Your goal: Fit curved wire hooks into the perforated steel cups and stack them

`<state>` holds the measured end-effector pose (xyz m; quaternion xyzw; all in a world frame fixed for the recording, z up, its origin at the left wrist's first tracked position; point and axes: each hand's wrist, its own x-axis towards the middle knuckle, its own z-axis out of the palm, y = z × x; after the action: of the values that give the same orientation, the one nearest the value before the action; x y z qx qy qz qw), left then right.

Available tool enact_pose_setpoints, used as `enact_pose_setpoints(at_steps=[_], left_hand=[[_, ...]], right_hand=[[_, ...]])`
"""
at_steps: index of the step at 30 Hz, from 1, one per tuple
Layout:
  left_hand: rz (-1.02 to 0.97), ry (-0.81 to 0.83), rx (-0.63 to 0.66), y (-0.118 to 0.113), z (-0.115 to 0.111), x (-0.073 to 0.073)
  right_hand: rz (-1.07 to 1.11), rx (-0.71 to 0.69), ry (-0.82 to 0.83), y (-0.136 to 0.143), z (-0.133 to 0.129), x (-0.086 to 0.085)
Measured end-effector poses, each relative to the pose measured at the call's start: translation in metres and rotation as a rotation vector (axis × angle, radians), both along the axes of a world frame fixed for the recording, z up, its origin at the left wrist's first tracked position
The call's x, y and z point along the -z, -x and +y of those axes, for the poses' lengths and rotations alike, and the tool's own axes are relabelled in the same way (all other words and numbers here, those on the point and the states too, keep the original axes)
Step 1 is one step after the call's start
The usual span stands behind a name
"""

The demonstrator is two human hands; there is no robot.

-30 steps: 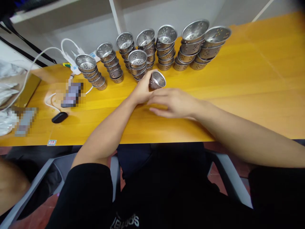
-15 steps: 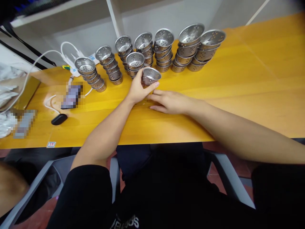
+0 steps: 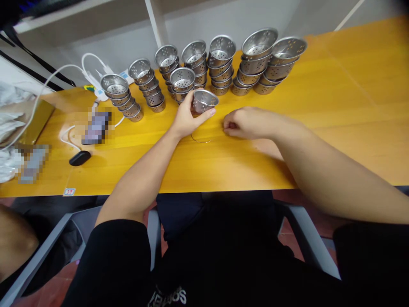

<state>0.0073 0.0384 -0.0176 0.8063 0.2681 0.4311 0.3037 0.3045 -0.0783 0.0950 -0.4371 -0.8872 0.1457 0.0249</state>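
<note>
My left hand (image 3: 188, 117) is wrapped round a perforated metal cup (image 3: 205, 101), which tilts slightly over the yellow table (image 3: 143, 170). Below the cup, a thin curved line like a wire or rim (image 3: 201, 141) shows on the tabletop. My right hand (image 3: 244, 122) is to the right of the cup, apart from it, with its fingers curled; what they hold, if anything, is hidden. Right behind my left hand stands a short stack of similar cups (image 3: 182, 81).
Several tall stacks of perforated cups (image 3: 222, 53) line the table's back. At the left lie a blurred phone (image 3: 96, 128), a black oval object (image 3: 79, 158), white cables (image 3: 65, 67) and plastic bags (image 3: 11, 123). Another person's bare limb (image 3: 17, 241) shows at the lower left.
My right hand has moved right, away from the cup and my left hand, and its fingers have curled in. The thin curved line is now uncovered. My left hand still holds the cup.
</note>
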Motion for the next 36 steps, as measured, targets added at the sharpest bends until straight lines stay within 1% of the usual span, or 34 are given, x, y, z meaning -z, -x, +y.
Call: enact_pose_setpoints(at_steps=[2,3,5,7,9,10,12,15,17,19,22,25,28,30,32,34,36], left_hand=[[-0.01,-0.005,0.0,0.0,0.001,0.0],[-0.011,-0.009,-0.002,0.0,0.001,0.0],[-0.009,-0.023,-0.003,0.0,0.002,0.0],[-0.01,-0.033,-0.005,0.001,0.003,-0.001],[-0.02,-0.027,-0.007,0.002,0.003,-0.002],[-0.024,-0.02,-0.007,0.002,0.003,-0.002],[-0.032,-0.006,-0.007,0.002,0.002,-0.003],[-0.027,0.007,-0.024,0.001,-0.002,-0.004],[-0.013,0.015,-0.051,0.0,-0.005,-0.006],[0.001,0.025,-0.074,0.0,-0.009,-0.009],[0.024,0.034,-0.071,-0.001,-0.012,-0.011],[0.044,0.024,-0.064,-0.002,-0.013,-0.013],[0.056,0.013,-0.083,-0.002,-0.013,-0.013],[0.064,0.007,-0.092,-0.001,-0.012,-0.011],[0.069,-0.001,-0.096,0.0,-0.01,-0.009],[0.076,-0.024,-0.093,0.001,-0.008,-0.007],[0.086,-0.051,-0.09,0.001,-0.007,-0.005]], right_hand=[[-0.002,0.013,0.027,-0.003,0.0,-0.002],[0.049,-0.014,0.022,-0.002,-0.001,-0.001],[0.227,-0.131,-0.009,0.006,-0.004,0.005],[0.411,-0.304,-0.048,0.02,-0.007,0.016],[0.483,-0.441,-0.086,0.035,-0.011,0.028],[0.474,-0.457,-0.107,0.042,-0.013,0.033],[0.417,-0.396,-0.13,0.051,-0.015,0.036],[0.283,-0.212,-0.109,0.048,-0.014,0.027],[0.207,-0.116,-0.08,0.036,-0.01,0.018],[0.174,-0.058,-0.056,0.02,-0.002,0.012],[0.176,0.006,-0.061,-0.004,0.012,0.011],[0.143,0.057,-0.079,-0.016,0.02,0.008],[0.054,0.111,-0.052,-0.017,0.015,-0.009],[-0.021,0.201,-0.017,-0.015,0.009,-0.023],[-0.1,0.297,0.057,-0.015,0.004,-0.035],[-0.165,0.35,0.15,-0.016,0.002,-0.041],[-0.205,0.366,0.202,-0.015,0.003,-0.042]])
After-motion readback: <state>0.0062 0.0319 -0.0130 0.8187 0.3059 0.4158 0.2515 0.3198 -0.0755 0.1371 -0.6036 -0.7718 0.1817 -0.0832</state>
